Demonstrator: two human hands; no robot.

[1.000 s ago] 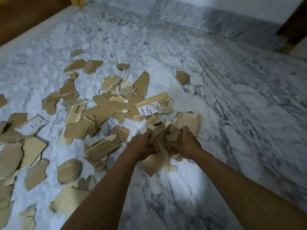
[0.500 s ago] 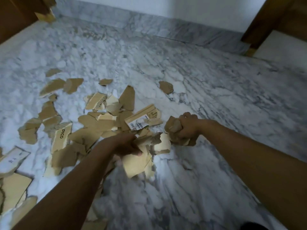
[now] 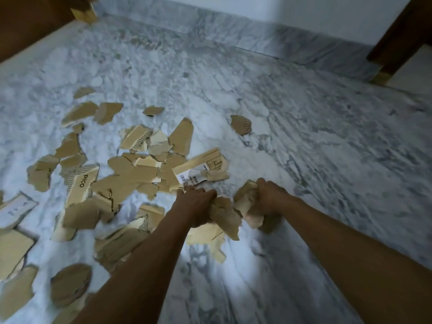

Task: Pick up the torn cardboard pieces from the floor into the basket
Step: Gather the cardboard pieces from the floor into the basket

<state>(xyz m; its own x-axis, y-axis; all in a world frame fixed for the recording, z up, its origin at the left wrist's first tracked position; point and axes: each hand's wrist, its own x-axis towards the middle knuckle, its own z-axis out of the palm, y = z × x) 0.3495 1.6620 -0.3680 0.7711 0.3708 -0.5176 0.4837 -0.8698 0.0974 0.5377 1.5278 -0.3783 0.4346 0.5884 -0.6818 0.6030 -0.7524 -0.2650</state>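
While two hands (image 3: 196, 205) (image 3: 268, 197) grip wads (image 3: 226, 218), thirty-odd cardboard pieces (image 3: 131, 170) lie scattered.

left hand (image 3: 195, 206) grips cardboard pieces (image 3: 225, 218) | right hand (image 3: 268, 197) grips crumpled wad (image 3: 247, 202)

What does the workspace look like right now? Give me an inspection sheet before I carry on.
Surface: grey-white marble floor.
Job's things: torn cardboard pieces strewn over the left and centre, one printed PICO, one lone piece apart to the right; basket not in view.
Clutter: nothing seen.
Grippers: left hand grips flat pieces; right hand grips a crumpled bunch.
Cables: nothing seen.
Surroundings: white wall, marble skirting, wooden furniture at top left, wooden leg at top right.
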